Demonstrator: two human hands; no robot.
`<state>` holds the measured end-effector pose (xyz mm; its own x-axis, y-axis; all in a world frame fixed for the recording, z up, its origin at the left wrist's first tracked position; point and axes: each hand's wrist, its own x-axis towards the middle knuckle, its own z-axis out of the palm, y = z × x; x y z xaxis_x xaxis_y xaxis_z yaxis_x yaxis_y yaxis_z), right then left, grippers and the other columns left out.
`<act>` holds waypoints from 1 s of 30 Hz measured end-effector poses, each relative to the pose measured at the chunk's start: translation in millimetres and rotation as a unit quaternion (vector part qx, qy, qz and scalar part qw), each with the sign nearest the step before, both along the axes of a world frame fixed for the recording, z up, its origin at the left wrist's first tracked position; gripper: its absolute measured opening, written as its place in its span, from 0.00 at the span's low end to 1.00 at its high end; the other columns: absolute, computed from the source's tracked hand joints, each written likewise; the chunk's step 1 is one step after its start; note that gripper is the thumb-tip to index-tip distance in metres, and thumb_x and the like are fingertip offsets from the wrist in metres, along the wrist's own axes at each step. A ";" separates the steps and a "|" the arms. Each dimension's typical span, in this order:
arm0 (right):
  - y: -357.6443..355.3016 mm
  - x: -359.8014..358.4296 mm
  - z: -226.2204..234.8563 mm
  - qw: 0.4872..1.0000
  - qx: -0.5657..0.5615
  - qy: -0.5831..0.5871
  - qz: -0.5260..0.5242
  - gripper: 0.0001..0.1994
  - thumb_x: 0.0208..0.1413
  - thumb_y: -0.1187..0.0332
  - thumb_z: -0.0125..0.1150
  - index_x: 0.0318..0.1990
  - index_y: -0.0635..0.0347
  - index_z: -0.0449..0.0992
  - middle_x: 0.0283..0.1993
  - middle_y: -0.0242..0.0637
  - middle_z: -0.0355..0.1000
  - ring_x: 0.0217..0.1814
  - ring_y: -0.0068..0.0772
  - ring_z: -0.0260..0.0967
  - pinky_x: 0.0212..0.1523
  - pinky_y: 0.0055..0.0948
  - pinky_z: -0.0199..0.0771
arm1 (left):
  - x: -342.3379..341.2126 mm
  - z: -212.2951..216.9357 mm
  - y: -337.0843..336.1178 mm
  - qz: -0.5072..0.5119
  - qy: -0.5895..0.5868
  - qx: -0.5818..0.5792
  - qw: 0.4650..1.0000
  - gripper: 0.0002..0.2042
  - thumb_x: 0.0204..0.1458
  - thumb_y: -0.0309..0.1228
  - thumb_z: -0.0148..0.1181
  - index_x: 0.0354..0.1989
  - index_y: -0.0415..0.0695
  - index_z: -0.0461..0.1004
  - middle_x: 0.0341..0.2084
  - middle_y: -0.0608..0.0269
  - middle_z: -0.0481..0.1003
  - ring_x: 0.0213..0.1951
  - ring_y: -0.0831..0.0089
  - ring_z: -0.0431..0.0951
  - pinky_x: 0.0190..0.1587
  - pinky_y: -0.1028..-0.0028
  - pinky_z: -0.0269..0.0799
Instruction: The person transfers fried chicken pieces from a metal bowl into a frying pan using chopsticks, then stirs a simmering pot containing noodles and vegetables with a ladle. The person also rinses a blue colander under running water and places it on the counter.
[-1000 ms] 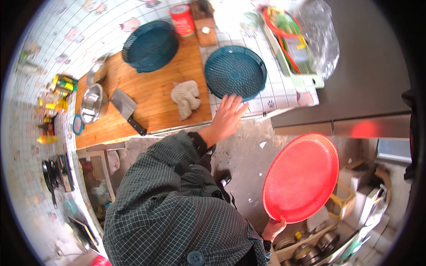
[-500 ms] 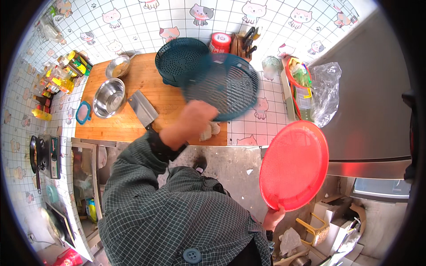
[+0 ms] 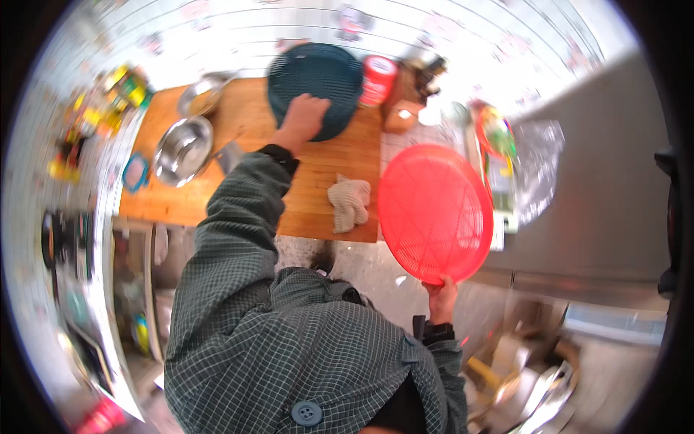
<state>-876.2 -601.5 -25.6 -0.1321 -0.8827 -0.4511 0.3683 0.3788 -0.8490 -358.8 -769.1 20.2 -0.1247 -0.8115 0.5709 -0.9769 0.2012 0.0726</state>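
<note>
My left hand reaches over the wooden board, its fingers closed on a dark teal plastic colander at the board's far side. Teal plastic is all I see there; whether a second colander sits beneath cannot be made out. To the right, my right hand grips the near rim of a round red plastic strainer basket, raised and tilted beside the board's right edge. A beige cloth lies crumpled near the board's front right corner. My left sleeve partly hides the cleaver.
Left on the board are a steel bowl, another bowl and a small blue-rimmed container. A red-and-white tub and a knife block stand behind. The fridge borders the right side.
My left hand has carried the teal colander left and away from me, onto the spot where the other one stood. My right hand has brought the red basket left, nearer the board.
</note>
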 end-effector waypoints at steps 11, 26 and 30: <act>-88.6 13.1 -58.0 0.971 -0.055 -0.116 0.200 0.26 0.59 0.56 0.48 0.56 0.71 0.61 0.55 0.46 0.63 0.54 0.41 0.62 0.54 0.37 0.64 | -127.9 12.2 292.5 -0.108 0.149 -0.034 0.982 0.11 0.42 0.25 0.57 0.37 0.42 0.69 0.40 0.51 0.68 0.45 0.51 0.68 0.46 0.58 0.66; 185.2 343.8 -32.8 0.636 -0.421 0.231 0.604 0.07 0.57 0.72 0.46 0.40 0.59 0.71 0.20 0.26 0.57 0.18 0.16 0.53 0.15 0.18 0.53 | -101.6 -49.2 825.4 0.535 0.299 0.012 0.790 0.16 0.45 0.28 0.58 0.45 0.43 0.71 0.45 0.53 0.70 0.46 0.54 0.71 0.47 0.63 0.70; 375.3 493.9 17.7 0.589 -0.231 0.057 0.772 0.15 0.57 0.76 0.48 0.52 0.62 0.65 0.26 0.29 0.65 0.19 0.18 0.58 0.20 0.18 0.62 | -103.0 -62.4 955.8 0.619 0.337 -0.020 0.709 0.15 0.44 0.26 0.59 0.43 0.43 0.72 0.44 0.52 0.71 0.44 0.52 0.73 0.45 0.63 0.71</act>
<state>-382.3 -226.2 -7.9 0.9834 -0.0151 -0.1810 -0.1816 -0.0939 -0.9789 -461.8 186.7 -42.1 0.9812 -0.0426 0.1882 -0.1531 -0.7653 0.6253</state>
